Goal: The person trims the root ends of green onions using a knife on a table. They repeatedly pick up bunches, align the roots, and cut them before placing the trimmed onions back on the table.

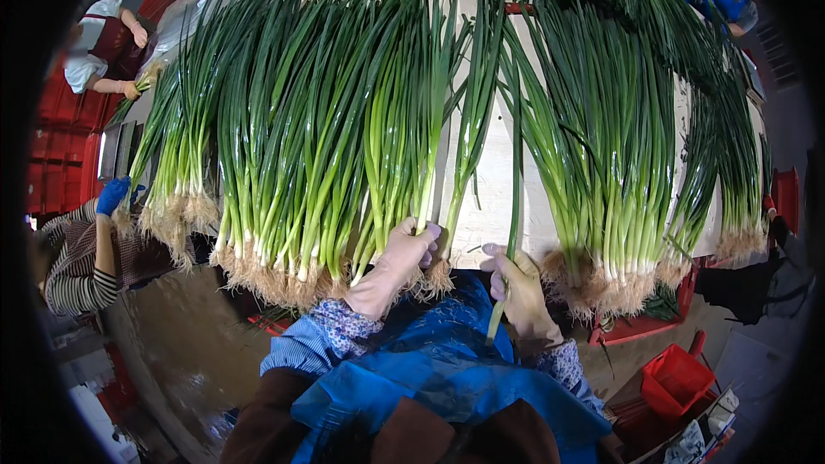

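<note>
My left hand (407, 250) grips the white lower end of a green onion (430, 174) whose leaves point away from me. Between finger and thumb, my right hand (523, 287) holds a single long green leaf (515, 193); its pale lower end hangs below my fingers. Left of my left hand, a broad row of green onions (303, 142) lies side by side, with hairy roots at the near table edge. A few more green onions (474, 116) rest between my hands. To the right of my right hand lies another thick bundle of green onions (609, 148).
The pale tabletop (496, 161) shows between the bundles. At far left, a blue-gloved hand (115, 196) touches onions; another person (103, 45) holds a small bunch. More people stand at the right. A red bin (677, 379) sits low right, near a red crate (644, 330).
</note>
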Demonstrator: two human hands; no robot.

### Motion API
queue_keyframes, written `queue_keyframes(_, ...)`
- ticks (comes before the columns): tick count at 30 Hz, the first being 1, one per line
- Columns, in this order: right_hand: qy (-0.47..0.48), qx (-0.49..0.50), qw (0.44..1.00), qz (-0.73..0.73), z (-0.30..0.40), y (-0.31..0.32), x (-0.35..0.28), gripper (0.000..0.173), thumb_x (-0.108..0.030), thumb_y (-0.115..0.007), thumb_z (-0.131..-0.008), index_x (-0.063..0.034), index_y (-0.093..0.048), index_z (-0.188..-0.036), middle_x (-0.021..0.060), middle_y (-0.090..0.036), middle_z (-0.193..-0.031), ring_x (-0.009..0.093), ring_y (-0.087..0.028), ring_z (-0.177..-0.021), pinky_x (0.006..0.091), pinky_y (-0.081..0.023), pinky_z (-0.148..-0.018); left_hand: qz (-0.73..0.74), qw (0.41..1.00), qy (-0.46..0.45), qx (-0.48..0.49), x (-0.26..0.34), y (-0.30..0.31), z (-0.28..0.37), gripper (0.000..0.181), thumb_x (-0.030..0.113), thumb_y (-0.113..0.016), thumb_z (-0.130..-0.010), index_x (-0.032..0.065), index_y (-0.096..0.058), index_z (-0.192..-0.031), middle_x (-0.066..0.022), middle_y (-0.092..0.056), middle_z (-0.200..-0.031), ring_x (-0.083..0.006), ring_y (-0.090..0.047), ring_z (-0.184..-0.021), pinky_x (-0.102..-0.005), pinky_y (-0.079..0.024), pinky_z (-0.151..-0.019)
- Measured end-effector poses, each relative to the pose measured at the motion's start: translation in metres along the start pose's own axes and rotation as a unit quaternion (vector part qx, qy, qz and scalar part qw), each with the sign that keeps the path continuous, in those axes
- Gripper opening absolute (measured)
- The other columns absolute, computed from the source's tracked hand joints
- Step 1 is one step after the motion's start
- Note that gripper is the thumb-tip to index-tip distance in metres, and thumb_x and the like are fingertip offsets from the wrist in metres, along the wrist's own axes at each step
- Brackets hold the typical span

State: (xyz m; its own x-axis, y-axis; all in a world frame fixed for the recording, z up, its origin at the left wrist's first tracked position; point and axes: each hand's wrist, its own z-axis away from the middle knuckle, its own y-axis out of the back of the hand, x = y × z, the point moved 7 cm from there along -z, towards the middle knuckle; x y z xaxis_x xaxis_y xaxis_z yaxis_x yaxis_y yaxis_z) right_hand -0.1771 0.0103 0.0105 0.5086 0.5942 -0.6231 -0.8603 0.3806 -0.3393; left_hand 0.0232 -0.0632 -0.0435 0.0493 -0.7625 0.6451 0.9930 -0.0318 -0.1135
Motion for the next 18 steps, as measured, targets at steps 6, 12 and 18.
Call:
queue_keyframes(6,0.150,0.087,0.858,0.484,-0.068,-0.056,-0.050,0.047,-0.024,-0.071,-0.092,0.0076,-0.058,-0.124,0.0255,-0.068,-0.113,0.029,-0.067,-0.104,0.0392,-0.053,-0.089,-0.236,0.955,-0.160,0.079,-0.003,-0.011,0.004,0.026,0.009,-0.069,-0.092,-0.0008,-0.060,-0.114,-0.0095,-0.068,-0.085,-0.0149,-0.065,-0.074,-0.0314,-0.054,-0.068)
queue_keyframes(12,0.147,0.073,0.849,0.502,-0.112,-0.064,-0.042,0.032,-0.018,-0.073,-0.089,0.0030,-0.062,-0.110,0.0173,-0.070,-0.100,0.028,-0.069,-0.091,0.0369,-0.056,-0.080,-0.087,0.992,-0.088,0.023,-0.020,0.000,0.001,0.015,0.008,-0.066,-0.096,0.0001,-0.066,-0.109,-0.0062,-0.070,-0.094,-0.0117,-0.063,-0.081,-0.0254,-0.051,-0.071)
queue_keyframes(18,0.032,-0.086,0.992,0.091,-0.095,-0.048,-0.024,0.020,-0.012,-0.070,-0.092,-0.0055,-0.066,-0.111,0.0025,-0.065,-0.091,0.012,-0.054,-0.071,0.0266,-0.047,-0.063,0.137,0.970,0.054,-0.194,-0.018,-0.042,0.039,0.052,0.002,-0.062,-0.097,0.0030,-0.045,-0.146,-0.0165,-0.068,-0.114,-0.0234,-0.067,-0.092,-0.0357,-0.058,-0.084)
